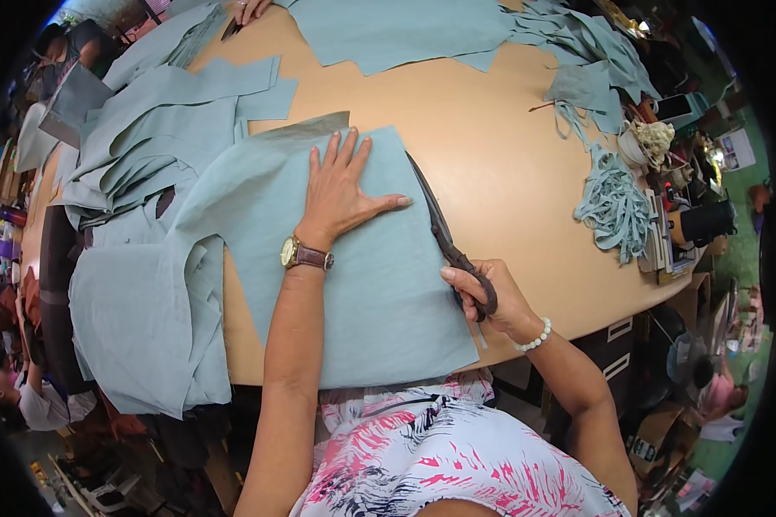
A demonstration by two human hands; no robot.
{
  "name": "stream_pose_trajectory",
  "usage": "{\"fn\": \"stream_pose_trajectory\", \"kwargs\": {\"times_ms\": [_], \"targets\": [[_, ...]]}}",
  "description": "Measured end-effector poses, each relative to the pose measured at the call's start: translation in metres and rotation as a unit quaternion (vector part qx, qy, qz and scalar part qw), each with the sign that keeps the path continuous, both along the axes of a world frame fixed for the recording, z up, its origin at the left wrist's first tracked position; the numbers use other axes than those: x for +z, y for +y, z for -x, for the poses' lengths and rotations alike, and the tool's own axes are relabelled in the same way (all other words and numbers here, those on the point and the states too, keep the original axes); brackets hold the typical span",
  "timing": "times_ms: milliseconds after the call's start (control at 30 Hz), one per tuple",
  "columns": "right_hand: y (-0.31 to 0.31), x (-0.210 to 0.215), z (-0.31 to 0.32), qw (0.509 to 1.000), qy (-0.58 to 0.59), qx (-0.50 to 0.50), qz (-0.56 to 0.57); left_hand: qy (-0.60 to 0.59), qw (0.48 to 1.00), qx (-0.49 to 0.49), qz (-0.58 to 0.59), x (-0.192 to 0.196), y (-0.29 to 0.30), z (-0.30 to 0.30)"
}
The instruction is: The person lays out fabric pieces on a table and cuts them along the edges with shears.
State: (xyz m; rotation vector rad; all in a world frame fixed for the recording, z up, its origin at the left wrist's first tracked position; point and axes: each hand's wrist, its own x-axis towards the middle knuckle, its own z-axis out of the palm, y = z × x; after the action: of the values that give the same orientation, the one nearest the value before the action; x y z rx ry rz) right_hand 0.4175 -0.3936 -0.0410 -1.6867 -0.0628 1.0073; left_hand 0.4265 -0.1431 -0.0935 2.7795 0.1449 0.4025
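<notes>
L hand (341,194) splayed on cloth (379,302), R hand (502,297) gripping scissors (450,248) nr front edge of tabletop (534,233); cut may drift if cloth slips.

The tabletop (517,172) gives passage between the scissors (446,243) and the fabric strips (614,202) blocking the right

Tan tabletop (526,146), edges curving away. Along its right side: tangle of narrow blue-green strips (616,207); just beyond, small stack of books or pads (658,237), black cylindrical object (707,222) beside it. Farther up, cream knobbly bundle (652,142), dark flat device (674,107) near it. Under right edge, dark drawer unit (614,349) with pale-framed fronts. Open cardboard box (657,439) lower right. Green floor (757,258). Far left, person in white top (43,407); far right, person in pink (717,395), blurred.
</notes>
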Motion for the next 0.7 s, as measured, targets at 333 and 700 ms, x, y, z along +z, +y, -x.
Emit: {"fn": "stream_pose_trajectory", "kwargs": {"times_ms": [333,700], "targets": [[0.010,-0.001,-0.011,1.000,-0.014,-0.001,0.008,-0.001,1.000,-0.002,0.011,-0.001,0.000,0.000],[0.022,0.003,-0.019,1.000,-0.007,-0.008,0.003,-0.005,1.000,0.001,0.008,-0.001,0.001,0.000]]}}
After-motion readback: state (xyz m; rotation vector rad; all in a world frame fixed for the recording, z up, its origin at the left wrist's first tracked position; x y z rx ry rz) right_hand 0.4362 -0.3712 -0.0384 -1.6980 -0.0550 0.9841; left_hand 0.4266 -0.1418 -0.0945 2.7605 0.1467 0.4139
